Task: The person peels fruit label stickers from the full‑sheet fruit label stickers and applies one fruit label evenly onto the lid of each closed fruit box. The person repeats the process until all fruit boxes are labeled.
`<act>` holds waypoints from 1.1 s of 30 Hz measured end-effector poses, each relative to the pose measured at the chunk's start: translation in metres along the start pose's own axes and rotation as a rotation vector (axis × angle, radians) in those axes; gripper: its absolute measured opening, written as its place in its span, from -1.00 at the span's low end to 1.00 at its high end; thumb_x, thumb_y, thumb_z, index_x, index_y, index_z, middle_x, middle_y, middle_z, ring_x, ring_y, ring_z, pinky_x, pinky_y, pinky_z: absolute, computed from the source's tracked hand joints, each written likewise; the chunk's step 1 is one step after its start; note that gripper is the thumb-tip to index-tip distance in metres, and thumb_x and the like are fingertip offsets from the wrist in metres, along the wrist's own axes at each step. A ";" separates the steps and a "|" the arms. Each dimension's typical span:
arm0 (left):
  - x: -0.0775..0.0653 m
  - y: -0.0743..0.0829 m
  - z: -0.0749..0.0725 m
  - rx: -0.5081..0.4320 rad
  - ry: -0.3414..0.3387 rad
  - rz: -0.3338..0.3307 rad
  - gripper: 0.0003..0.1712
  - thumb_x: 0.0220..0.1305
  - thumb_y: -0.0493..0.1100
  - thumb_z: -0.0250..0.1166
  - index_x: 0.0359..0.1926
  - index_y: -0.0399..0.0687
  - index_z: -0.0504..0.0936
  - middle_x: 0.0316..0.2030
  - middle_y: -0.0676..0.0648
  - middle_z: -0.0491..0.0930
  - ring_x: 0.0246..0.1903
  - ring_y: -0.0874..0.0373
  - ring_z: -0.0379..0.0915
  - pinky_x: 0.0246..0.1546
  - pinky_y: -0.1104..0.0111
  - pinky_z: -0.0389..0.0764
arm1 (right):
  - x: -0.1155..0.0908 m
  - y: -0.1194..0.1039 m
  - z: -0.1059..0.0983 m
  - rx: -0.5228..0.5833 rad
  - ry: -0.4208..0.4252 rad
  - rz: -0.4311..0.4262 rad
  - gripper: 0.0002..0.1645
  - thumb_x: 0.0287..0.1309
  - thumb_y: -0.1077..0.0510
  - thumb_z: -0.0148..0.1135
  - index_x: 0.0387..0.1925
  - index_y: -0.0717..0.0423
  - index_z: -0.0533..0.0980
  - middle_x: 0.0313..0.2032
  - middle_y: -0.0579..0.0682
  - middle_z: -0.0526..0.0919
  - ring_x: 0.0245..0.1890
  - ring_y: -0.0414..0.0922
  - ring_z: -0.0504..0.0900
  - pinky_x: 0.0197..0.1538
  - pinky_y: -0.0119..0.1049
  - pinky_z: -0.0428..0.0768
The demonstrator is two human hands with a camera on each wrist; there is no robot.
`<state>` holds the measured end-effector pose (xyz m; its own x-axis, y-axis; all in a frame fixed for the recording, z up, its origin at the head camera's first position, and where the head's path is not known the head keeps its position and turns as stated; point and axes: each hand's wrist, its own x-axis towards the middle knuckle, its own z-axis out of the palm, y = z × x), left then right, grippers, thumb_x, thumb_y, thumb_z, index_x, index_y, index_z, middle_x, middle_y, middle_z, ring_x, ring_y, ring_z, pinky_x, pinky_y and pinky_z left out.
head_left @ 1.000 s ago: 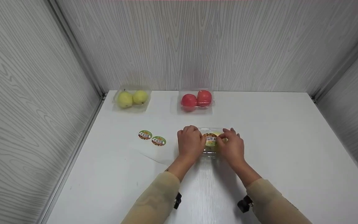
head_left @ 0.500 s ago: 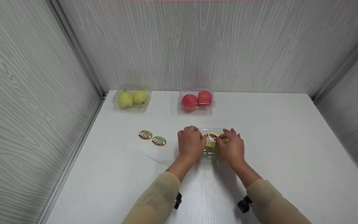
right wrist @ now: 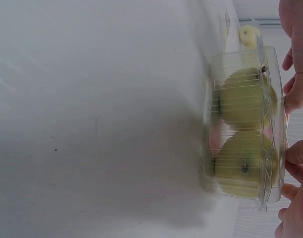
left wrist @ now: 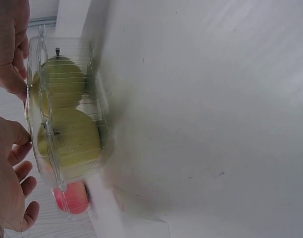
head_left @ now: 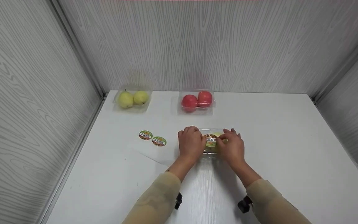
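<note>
A clear plastic clamshell box (head_left: pixel 210 153) stands on the white table in front of me, its lid closed over two yellow-green pears (left wrist: pixel 74 136). A round printed sticker (head_left: pixel 210 140) lies level at the lid's top. My left hand (head_left: pixel 191 143) pinches the sticker's left edge with its thumb and finger. At the opposite edge my right hand (head_left: pixel 232 145) pinches the sticker, other fingers loosely raised. Both wrist views show the fingertips right at the lid, and the sticker there is nearly edge-on and mostly hidden by them.
Two similar round stickers (head_left: pixel 159 141) lie left of the box, by the faint edge of a backing sheet (head_left: pixel 154 160). At the back stand a clear box with two pears (head_left: pixel 125 99) and another with two red apples (head_left: pixel 189 102). Grey wood-grain walls (head_left: pixel 179 46) enclose the table.
</note>
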<state>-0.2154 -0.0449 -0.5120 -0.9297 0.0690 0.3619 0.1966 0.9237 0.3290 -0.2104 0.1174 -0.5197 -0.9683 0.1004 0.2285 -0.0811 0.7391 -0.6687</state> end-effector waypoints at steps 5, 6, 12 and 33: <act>0.000 -0.001 0.001 0.007 0.003 0.003 -0.76 0.33 -0.02 0.45 -0.36 -0.08 0.86 -0.15 0.00 0.72 -0.02 0.06 0.62 0.03 0.08 0.55 | 0.000 0.001 0.001 0.007 0.009 -0.008 -0.85 0.27 0.24 0.39 -0.35 0.29 0.74 0.20 0.29 0.68 0.43 0.31 0.45 0.57 0.22 0.15; 0.000 -0.001 0.002 0.007 0.004 0.005 -0.76 0.33 -0.02 0.45 -0.35 -0.08 0.86 -0.15 0.00 0.72 -0.02 0.06 0.62 0.03 0.08 0.55 | 0.000 0.001 0.001 0.005 0.012 -0.008 -0.85 0.27 0.24 0.40 -0.35 0.28 0.74 0.20 0.29 0.68 0.43 0.31 0.45 0.57 0.22 0.15; -0.002 -0.001 0.004 0.006 0.041 0.019 -0.74 0.32 0.00 0.48 -0.37 -0.08 0.85 -0.16 0.00 0.72 -0.03 0.06 0.61 0.01 0.08 0.55 | -0.001 0.002 0.002 -0.013 0.016 -0.016 -0.86 0.25 0.24 0.42 -0.35 0.29 0.74 0.20 0.30 0.67 0.43 0.32 0.44 0.56 0.24 0.14; -0.002 -0.003 0.005 0.005 0.042 0.011 -0.75 0.28 0.00 0.50 -0.38 -0.09 0.84 -0.16 -0.01 0.73 -0.05 0.05 0.62 0.01 0.07 0.55 | 0.001 0.002 0.002 0.002 -0.006 -0.007 -0.87 0.24 0.25 0.43 -0.34 0.30 0.73 0.22 0.31 0.66 0.45 0.31 0.42 0.58 0.20 0.12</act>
<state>-0.2158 -0.0458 -0.5174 -0.9135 0.0639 0.4017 0.2053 0.9249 0.3199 -0.2123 0.1182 -0.5221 -0.9692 0.0913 0.2289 -0.0883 0.7386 -0.6684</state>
